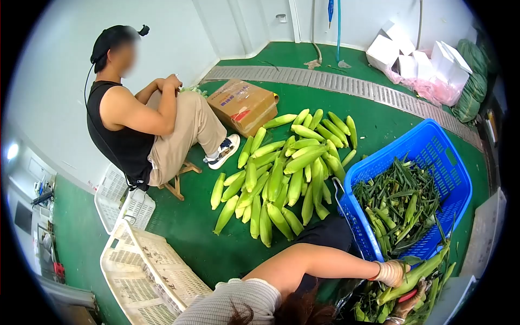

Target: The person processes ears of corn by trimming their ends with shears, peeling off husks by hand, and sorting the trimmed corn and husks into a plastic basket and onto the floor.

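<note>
At lower right, the left hand (392,273) grips a corn ear (427,268); the right hand (413,304) holds something red (407,296) beside it. The piled ears (276,179) mid-frame look trimmed; this one seems unfinished.

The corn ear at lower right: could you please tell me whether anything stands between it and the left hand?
Nothing visible does: the gloved left hand touches the corn ear beside the blue basket.

The light is bright, with a glare spot (12,151) at left. Distortion bows the far grating (346,85); corners are black.
</note>
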Available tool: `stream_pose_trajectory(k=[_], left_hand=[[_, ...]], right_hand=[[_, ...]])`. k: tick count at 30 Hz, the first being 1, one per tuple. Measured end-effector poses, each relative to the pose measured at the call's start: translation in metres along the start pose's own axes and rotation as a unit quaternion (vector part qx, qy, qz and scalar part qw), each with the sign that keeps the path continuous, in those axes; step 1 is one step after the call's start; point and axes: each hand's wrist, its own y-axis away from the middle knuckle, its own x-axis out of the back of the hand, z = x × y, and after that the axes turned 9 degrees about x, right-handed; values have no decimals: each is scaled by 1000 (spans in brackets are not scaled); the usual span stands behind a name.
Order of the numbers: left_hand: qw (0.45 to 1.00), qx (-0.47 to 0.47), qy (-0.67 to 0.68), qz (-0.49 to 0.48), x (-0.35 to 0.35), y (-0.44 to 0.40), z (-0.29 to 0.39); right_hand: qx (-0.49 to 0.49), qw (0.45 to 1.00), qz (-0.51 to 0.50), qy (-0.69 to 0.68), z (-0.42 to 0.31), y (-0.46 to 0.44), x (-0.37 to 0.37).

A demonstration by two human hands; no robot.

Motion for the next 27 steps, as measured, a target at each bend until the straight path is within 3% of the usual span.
stream_pose_trajectory(k=[3,6,10,11,13,15,17,18,19,21,22,25,27], left_hand=[[999,-22,35,18,-20,-12,-8],[992,53,110,4,3,1,0],[980,138,139,-45,63,34,23],[976,151,151,-38,85,46,26],[957,120,249,88,118,62,21],[902,111,341,240,158,92,-11],[826,124,354,421,200,128,-57],[782,230,377,440,230,159,-76],[730,274,335,529,228,163,-146],[766,405,147,477,231,208,-299],[765,400,146,483,250,225,-297],[615,498,123,599,298,278,-265],[605,506,149,596,306,299,-315]], right_hand=[[-5,999,39,-26,3,1,-2],[16,1000,24,-1,6,-1,3],[24,993,117,-25,-7,6,-24],[31,994,99,-24,-6,6,-23],[46,997,64,-21,-4,7,-18],[-1,999,14,-35,-20,10,-57],[25,999,-10,24,-20,12,-63],[22,1000,-12,15,-20,13,-66],[20,1000,-15,6,-19,14,-72],[25,1000,5,14,-18,17,-80],[-2,999,-35,-3,-20,20,-79],[6,998,-40,38,-17,16,-71],[1,997,-35,62,-18,24,-80]])
